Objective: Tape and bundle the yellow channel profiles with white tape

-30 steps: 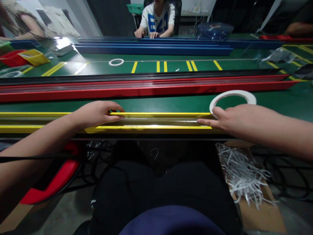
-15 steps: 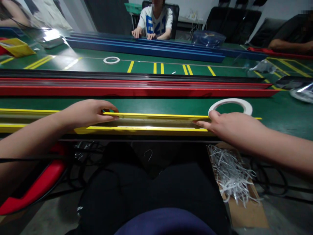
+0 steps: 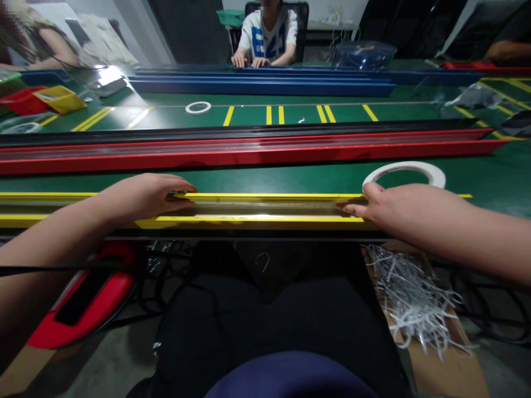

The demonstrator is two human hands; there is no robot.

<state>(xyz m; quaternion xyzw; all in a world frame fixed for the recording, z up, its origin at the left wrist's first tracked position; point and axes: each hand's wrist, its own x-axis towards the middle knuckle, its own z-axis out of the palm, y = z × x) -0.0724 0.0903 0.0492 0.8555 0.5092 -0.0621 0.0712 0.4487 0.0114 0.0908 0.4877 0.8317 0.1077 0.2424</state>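
Apparently stiff and straight, the long yellow U-shaped channel [image 3: 265,220], seemingly painted metal, lies along the near edge of the green tabletop [image 3: 257,179], its hollow facing up. It is probably light for its length but unwieldy, since a push at one spot could swing a far end; two well-spaced holds on its raised walls suit it best. Its inner floor looks shiny, so bare fingers may slip there, and the thin rims could be hard on the skin.

The left hand [image 3: 160,193] straddles the far wall, thumb inside and fingers beyond, the grip narrowly parted; whether it pinches the wall cannot be told. Farther along, the right hand [image 3: 402,207] reaches a finger into the hollow, its thumb beside the flat white ring-shaped roll of tape [image 3: 437,176]; whether this grip has hold of the roll or the wall is unclear. The roll is likely light, best taken by its rim, as sideways pressure might push the narrow layers out of line.
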